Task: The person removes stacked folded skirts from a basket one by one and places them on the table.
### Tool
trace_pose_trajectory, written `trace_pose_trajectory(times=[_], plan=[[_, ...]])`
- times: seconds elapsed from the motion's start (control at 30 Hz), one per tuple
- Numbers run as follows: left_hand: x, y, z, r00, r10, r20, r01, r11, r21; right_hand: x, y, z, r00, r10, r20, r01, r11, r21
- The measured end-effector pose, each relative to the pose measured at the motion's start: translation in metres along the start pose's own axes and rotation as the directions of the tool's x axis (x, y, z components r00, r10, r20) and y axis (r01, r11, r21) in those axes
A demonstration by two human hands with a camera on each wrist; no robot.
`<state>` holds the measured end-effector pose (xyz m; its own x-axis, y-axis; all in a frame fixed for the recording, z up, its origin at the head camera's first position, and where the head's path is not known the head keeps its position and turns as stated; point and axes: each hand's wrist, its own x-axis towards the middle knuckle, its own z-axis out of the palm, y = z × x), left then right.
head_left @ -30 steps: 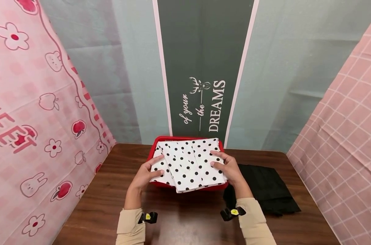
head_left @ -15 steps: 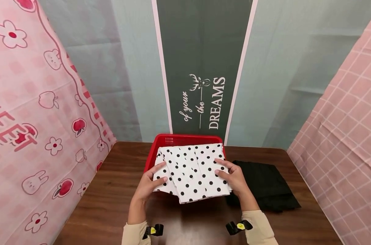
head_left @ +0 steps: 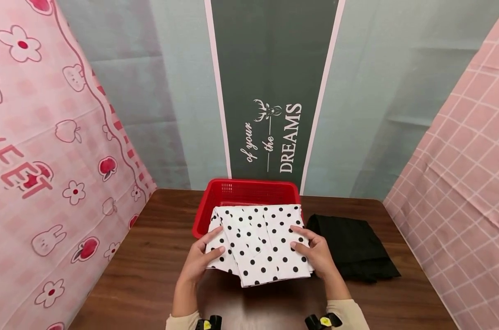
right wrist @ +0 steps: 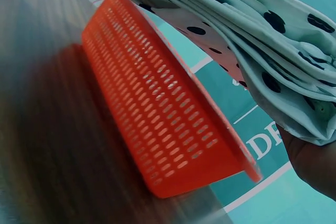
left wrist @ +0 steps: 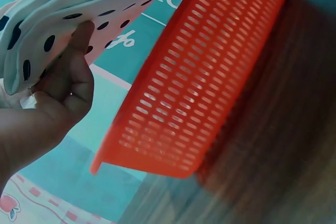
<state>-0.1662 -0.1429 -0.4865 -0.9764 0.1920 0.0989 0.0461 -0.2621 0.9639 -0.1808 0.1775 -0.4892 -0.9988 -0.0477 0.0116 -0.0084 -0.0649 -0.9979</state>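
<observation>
A folded white cloth with black polka dots [head_left: 261,245] is held up level in front of the red basket [head_left: 249,191], overlapping its near side in the head view. My left hand [head_left: 204,259] grips the cloth's left edge, thumb on top and fingers beneath. On the opposite edge my right hand [head_left: 315,252] holds it the same way. Several fabric layers [right wrist: 236,40] show in the right wrist view, above the basket's rim. From the left, the cloth [left wrist: 63,19] also hangs over the basket's slotted side [left wrist: 184,87].
A folded black cloth [head_left: 356,247] lies on the brown wooden table [head_left: 150,256] to the right of the basket. Behind the table hangs a grey-green curtain [head_left: 274,68] with lettering. Pink printed curtains [head_left: 84,192] stand at both sides.
Both hands have drawn the polka-dot cloth toward the body, off the top of the basket. More of the basket's inside now shows behind it. The black cloth stays put.
</observation>
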Motion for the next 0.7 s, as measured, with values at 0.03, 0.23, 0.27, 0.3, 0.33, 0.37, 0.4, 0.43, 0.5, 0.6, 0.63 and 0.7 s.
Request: trace_pose_trajectory(times=[0.03,0.23,0.27,0.3,0.33,0.37,0.4,0.43,0.5,0.6,0.63,0.7], plan=[[-0.001,-0.001,0.0,1.0,-0.008,-0.01,0.008,1.0,0.004,-0.001,0.002,0.001,1.0,0.001,-0.002,-0.001,1.0,0.0],[-0.012,-0.009,-0.002,0.998,-0.039,-0.047,0.04,0.999,0.002,-0.006,0.012,0.004,1.0,0.004,0.025,-0.004,1.0,-0.008],[-0.013,-0.011,-0.003,0.998,-0.044,-0.052,0.044,0.999,0.001,-0.007,0.013,0.005,1.0,0.007,0.028,-0.007,1.0,-0.007],[-0.015,-0.012,-0.003,0.997,-0.049,-0.056,0.049,0.999,-0.001,-0.008,0.015,0.005,1.0,0.009,0.03,-0.009,1.0,-0.004],[-0.016,-0.014,-0.003,0.997,-0.053,-0.06,0.053,0.999,-0.001,-0.01,0.017,0.006,0.999,0.016,0.031,-0.016,1.0,0.007],[-0.018,-0.015,-0.004,0.996,-0.059,-0.065,0.059,0.998,-0.001,-0.011,0.018,0.006,0.999,0.023,0.034,-0.024,1.0,0.02],[-0.02,-0.016,-0.004,0.996,-0.062,-0.068,0.062,0.998,-0.001,-0.012,0.02,0.007,0.999,0.027,0.041,-0.028,0.999,0.034],[-0.022,-0.017,-0.005,0.995,-0.066,-0.073,0.066,0.998,0.005,-0.013,0.021,0.007,0.998,0.027,0.053,-0.029,0.999,0.041],[-0.025,-0.018,-0.006,0.993,-0.078,-0.083,0.08,0.997,0.014,-0.014,0.025,0.007,0.995,0.031,0.096,-0.037,0.997,0.063],[-0.03,-0.022,-0.009,0.991,-0.095,-0.094,0.099,0.995,0.033,-0.016,0.03,0.006,0.982,0.03,0.185,-0.046,0.995,0.085],[-0.032,-0.023,-0.01,0.99,-0.099,-0.097,0.103,0.994,0.041,-0.016,0.032,0.006,0.976,0.03,0.217,-0.05,0.995,0.089],[-0.036,-0.026,-0.012,0.99,-0.096,-0.102,0.102,0.993,0.054,-0.016,0.035,0.007,0.961,0.023,0.276,-0.053,0.993,0.103]])
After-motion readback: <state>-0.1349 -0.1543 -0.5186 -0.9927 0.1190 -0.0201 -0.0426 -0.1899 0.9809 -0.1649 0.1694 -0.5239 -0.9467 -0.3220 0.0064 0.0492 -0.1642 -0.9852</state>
